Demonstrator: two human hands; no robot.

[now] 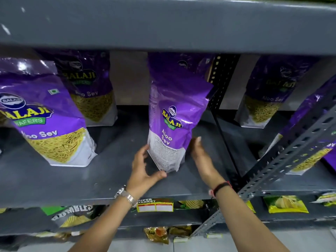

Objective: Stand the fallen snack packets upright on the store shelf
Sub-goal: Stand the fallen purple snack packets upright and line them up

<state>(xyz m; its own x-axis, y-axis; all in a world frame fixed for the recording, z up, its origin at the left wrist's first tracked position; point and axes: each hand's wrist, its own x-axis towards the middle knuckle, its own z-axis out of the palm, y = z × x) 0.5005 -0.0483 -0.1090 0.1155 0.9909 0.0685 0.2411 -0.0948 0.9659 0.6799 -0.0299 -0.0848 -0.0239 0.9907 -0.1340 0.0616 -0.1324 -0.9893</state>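
Packet upright between both hands' open fingers.

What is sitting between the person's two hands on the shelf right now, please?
In the head view, the base of an upright purple Aloo Sev packet stands between the left hand and right hand on the grey shelf.

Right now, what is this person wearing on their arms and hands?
Both hands are bare, no gloves, and no sleeves show on the forearms. The left hand has a silver metal-link wristwatch at the wrist. The right hand has a thin black band with a bit of red around the wrist.
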